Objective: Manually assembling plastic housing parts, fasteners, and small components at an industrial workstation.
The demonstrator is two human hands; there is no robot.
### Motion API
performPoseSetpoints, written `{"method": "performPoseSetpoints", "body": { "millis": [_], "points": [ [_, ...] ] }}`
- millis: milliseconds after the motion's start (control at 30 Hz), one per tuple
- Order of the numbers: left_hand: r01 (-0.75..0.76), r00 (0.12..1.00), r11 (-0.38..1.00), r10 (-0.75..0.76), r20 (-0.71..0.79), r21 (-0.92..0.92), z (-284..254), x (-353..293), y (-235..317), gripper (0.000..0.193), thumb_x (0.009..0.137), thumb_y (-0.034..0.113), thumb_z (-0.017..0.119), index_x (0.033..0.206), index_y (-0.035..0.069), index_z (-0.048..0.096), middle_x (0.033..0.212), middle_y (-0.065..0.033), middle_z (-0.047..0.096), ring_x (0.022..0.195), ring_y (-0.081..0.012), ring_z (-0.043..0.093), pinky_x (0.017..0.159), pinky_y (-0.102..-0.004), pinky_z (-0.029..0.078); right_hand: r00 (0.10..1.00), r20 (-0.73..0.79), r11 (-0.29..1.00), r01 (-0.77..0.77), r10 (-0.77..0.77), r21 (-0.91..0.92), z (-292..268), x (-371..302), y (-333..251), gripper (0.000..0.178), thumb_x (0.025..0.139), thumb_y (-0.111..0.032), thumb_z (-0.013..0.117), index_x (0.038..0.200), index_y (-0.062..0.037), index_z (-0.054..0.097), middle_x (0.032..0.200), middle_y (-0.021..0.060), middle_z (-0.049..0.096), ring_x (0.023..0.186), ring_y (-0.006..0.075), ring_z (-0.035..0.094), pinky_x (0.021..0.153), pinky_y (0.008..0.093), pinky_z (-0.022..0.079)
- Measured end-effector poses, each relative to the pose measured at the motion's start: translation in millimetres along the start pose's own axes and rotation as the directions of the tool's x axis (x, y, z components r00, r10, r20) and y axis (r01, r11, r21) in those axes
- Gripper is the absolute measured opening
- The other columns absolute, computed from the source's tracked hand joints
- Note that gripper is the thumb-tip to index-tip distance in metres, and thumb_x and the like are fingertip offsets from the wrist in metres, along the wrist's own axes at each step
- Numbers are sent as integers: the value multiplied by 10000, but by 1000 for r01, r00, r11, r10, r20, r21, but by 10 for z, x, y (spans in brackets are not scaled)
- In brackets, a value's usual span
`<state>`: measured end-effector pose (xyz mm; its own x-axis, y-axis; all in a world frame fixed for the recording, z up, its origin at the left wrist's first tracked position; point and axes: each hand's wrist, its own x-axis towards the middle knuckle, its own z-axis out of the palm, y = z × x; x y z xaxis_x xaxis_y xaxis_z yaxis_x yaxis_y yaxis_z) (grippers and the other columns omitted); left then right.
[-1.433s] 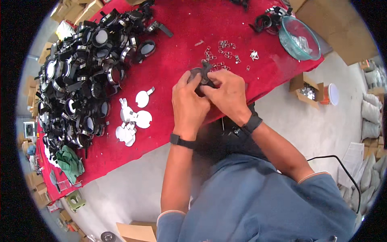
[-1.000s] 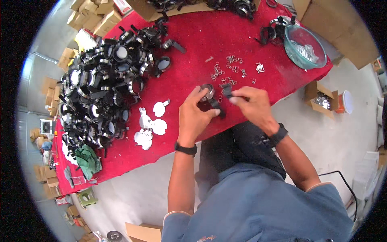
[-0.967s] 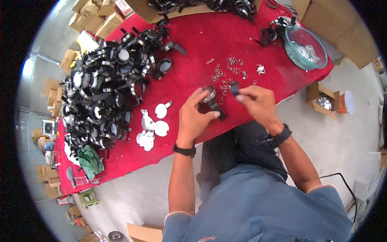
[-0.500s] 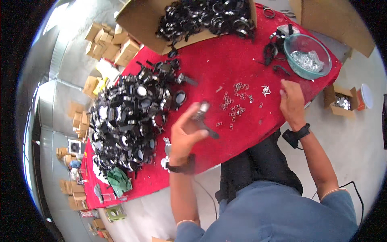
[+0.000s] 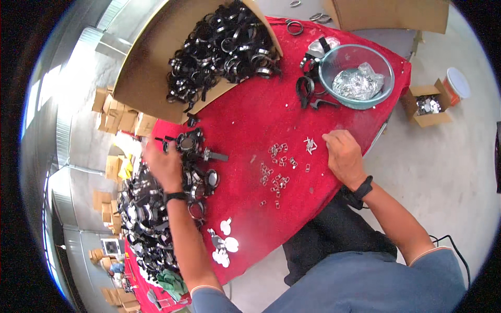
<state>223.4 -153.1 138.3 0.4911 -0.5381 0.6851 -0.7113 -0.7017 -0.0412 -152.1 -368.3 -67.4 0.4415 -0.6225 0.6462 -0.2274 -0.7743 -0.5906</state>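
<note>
A large heap of black-strapped wristwatches point(image 5: 148, 208) covers the left side of the red-covered table. My left hand point(image 5: 164, 164) is over the far part of this heap; its fingers are smeared by motion, so I cannot tell whether it holds a watch. Over the table's right side is my right hand point(image 5: 345, 156), with thumb and fingertips pressed together. Anything pinched there is too small to make out. Beside those fingertips lies a little bunch of thin white pins point(image 5: 310, 145). Small metal buckle-like loops point(image 5: 275, 177) are scattered across the middle.
At the back, a cardboard box point(image 5: 151, 62) holds many more watches. A teal bowl point(image 5: 326, 83) with bagged shiny small parts stands at the back right. Round white pieces point(image 5: 231, 244) lie near the front edge. An open small box point(image 5: 436, 119) sits on the floor at right.
My left hand has gone from the table's middle, where it held a watch, leftward to the heap. My right hand's fingers have come closer to the white pins. The view has shifted.
</note>
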Motion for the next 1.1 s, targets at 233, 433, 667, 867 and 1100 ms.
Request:
{"method": "performPoseSetpoints", "body": {
  "millis": [233, 433, 667, 867, 1100],
  "points": [
    [161, 790, 672, 351, 503, -722, 1007, -167, 1857, 687, 850, 308, 898, 1412, 3, 648, 1323, -234, 717, 1200, -366, 705, 1016, -420, 566, 1000, 9, 998, -27, 26, 60, 12, -18, -35, 250, 819, 37, 673, 1061, 0, 720, 1049, 164, 710, 1033, 354, 690, 941, 449, 578],
    [-500, 583, 706, 703, 407, -501, 1178, -376, 2398, 250, 911, 223, 779, 1115, 82, 799, 1074, -157, 746, 1003, -383, 713, 862, -499, 580, 1000, -10, 998, -28, 28, 58, 29, -41, -9, 265, 806, 37, 686, 1066, -7, 716, 1039, 156, 702, 1021, 347, 689, 925, 445, 579],
    [-22, 793, 835, 350, 499, -549, 675, -647, 1882, 190, 1037, 208, 645, 1049, 36, 723, 884, -175, 778, 829, -393, 757, 757, -466, 577, 998, -48, 999, -25, 26, 25, 50, -13, -7, 202, 832, 50, 712, 1023, -16, 728, 1003, 169, 715, 987, 370, 701, 867, 457, 587],
    [300, 837, 869, -42, 545, -394, 126, -1411, 1086, 228, 1013, 242, 677, 1071, 29, 732, 888, -202, 769, 841, -382, 761, 757, -466, 569, 998, -58, 1000, 9, -10, -9, 82, -1, -35, 174, 862, 24, 683, 1022, -25, 730, 991, 158, 726, 983, 372, 692, 873, 469, 573],
    [533, 775, 771, -279, 567, -349, -488, -2408, 758, 247, 953, 257, 765, 1046, 32, 800, 897, -183, 777, 840, -336, 763, 787, -419, 572, 980, 147, 964, -165, 136, 208, 89, -51, -731, 226, 930, -118, 749, 1133, -19, 762, 1096, 192, 762, 1048, 353, 732, 923, 432, 577]
  ]
}}
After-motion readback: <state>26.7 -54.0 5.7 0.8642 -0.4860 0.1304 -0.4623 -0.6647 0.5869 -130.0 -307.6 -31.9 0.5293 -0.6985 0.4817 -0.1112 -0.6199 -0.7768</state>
